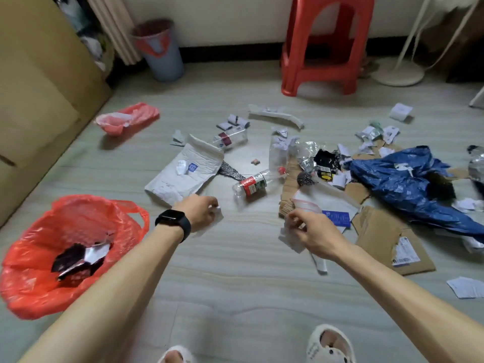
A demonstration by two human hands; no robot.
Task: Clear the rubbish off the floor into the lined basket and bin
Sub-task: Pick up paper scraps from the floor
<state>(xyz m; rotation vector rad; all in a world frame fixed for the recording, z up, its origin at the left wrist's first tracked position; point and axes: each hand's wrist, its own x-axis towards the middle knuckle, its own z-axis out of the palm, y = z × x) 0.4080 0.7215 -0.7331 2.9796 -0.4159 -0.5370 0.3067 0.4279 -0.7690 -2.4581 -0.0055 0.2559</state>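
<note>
Head view: low over the pale floor [235,284], the left hand [199,212] pinches a small white paper scrap [216,219] and the right hand [313,233] curls round crumpled white paper [289,238], probably gathering one load. The red-bag-lined basket [34,292] sits close, lower left; the grey-blue lined bin [167,61] upper left. A clear plastic bottle [251,184], torn brown cardboard [379,237] and a crumpled blue plastic sheet [400,184] litter centre and right.

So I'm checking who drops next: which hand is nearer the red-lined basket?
Left. The left hand, pinching a paper scrap, is just right of the red-lined basket; the right hand, gripping crumpled paper, is farther right, by the cardboard.
</note>
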